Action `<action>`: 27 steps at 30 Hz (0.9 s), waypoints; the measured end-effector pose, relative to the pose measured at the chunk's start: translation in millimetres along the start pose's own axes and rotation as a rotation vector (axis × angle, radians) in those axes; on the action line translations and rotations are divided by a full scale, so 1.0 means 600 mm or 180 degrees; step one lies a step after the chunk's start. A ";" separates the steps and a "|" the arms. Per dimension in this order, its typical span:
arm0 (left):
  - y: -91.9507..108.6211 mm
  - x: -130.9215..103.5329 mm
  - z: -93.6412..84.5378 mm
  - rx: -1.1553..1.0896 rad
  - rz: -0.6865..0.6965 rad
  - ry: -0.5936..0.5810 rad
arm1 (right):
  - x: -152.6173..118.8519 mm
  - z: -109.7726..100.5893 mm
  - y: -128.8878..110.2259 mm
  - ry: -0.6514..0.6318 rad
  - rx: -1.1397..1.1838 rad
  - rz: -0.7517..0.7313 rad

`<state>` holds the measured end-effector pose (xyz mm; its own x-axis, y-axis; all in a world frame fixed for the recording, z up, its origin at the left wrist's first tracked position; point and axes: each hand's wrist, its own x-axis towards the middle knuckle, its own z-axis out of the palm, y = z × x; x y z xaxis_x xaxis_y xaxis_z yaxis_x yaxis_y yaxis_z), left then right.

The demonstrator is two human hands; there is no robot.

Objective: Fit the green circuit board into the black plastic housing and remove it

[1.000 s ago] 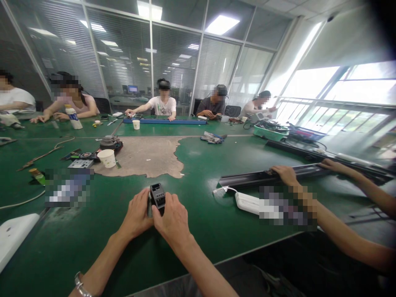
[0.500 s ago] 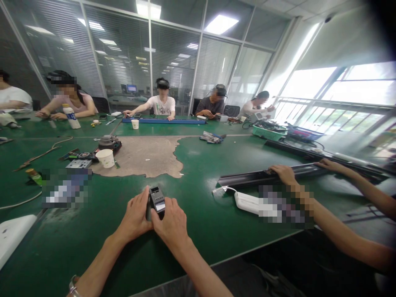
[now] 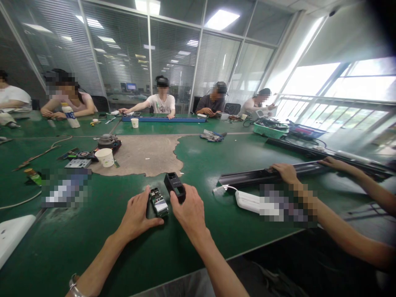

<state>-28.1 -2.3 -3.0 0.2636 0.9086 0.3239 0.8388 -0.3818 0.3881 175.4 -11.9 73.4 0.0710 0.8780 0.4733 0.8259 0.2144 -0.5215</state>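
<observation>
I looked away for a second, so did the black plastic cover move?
Yes. The black plastic cover, in the right hand, moved right and slightly away, toward the brown patch's near right corner.

On your left, a paper cup [image 3: 105,158] stood at the edge of a brown patch [image 3: 148,152], near a white power strip [image 3: 15,237]. Across the green table [image 3: 213,159] from you were a bottle [image 3: 70,115] and a long blue bar [image 3: 163,120]; to your right, another person [image 3: 286,173] gripped a dark rail [image 3: 244,178].
</observation>
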 end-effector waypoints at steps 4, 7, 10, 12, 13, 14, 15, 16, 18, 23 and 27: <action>0.001 0.003 0.000 0.0065 -0.0030 -0.0037 | -0.009 0.010 0.033 -0.0105 -0.0232 0.0110; -0.001 0.004 0.002 0.0103 -0.0046 -0.0041 | -0.020 0.019 0.043 -0.0213 -0.0353 0.0146; -0.005 0.004 0.005 0.0137 -0.0044 -0.0051 | -0.029 0.028 0.048 -0.0336 -0.0477 0.0194; -0.006 0.004 0.006 0.0151 -0.0040 -0.0038 | -0.035 0.031 0.051 -0.0406 -0.0533 0.0215; -0.007 0.004 0.007 0.0154 -0.0038 -0.0034 | -0.037 0.032 0.053 -0.0433 -0.0554 0.0214; -0.008 0.004 0.007 0.0156 -0.0041 -0.0033 | -0.039 0.033 0.055 -0.0452 -0.0569 0.0206; -0.008 0.004 0.008 0.0158 -0.0049 -0.0030 | -0.040 0.034 0.056 -0.0466 -0.0577 0.0193; -0.008 0.004 0.009 0.0160 -0.0060 -0.0031 | -0.041 0.034 0.058 -0.0471 -0.0579 0.0177; -0.009 0.004 0.010 0.0156 -0.0075 -0.0027 | -0.042 0.034 0.062 -0.0471 -0.0551 0.0150; -0.007 0.004 0.009 0.0124 -0.0040 -0.0001 | -0.035 0.023 0.055 -0.0422 -0.0174 0.0141; -0.005 0.003 0.007 0.0110 -0.0003 0.0041 | -0.022 0.007 0.024 -0.0271 0.0289 -0.0050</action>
<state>-28.6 1.1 -7.2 0.2567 0.9066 0.3348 0.8551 -0.3745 0.3584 184.1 -18.7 56.6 0.0076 0.9066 0.4220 0.7723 0.2628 -0.5784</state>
